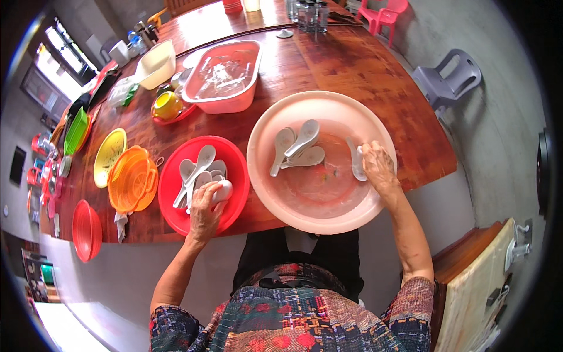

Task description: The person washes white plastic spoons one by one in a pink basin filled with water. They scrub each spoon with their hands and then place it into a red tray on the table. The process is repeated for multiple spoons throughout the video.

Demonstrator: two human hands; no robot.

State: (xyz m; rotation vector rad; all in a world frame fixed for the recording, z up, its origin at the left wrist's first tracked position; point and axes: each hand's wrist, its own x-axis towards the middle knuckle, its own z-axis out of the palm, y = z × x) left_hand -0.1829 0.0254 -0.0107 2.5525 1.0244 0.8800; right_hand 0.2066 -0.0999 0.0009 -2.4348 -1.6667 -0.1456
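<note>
A red basin (239, 202) on the table holds several white soup spoons (205, 157). Over its near side, my left hand (204, 214) is closed on a soup spoon (223, 190), whose rounded white bowl shows past the fingers. To the right stands a larger pale pink basin (275, 211) with water in it. Several more soup spoons (305, 138) are piled at its left. Inside its right wall, my right hand (378, 167) has curled fingers with a bit of white at their tips. A pale spoon-shaped piece (356, 161) lies right beside them; the grip is partly hidden.
Behind stands a pink rectangular tub (226, 104) with clear things inside. Leftward are a yellow cup (168, 105), an orange colander (132, 182), a yellow colander (108, 155) and a red bowl (87, 232) at the table edge. Glass jars (311, 16) stand far back; a grey chair (448, 79) is at right.
</note>
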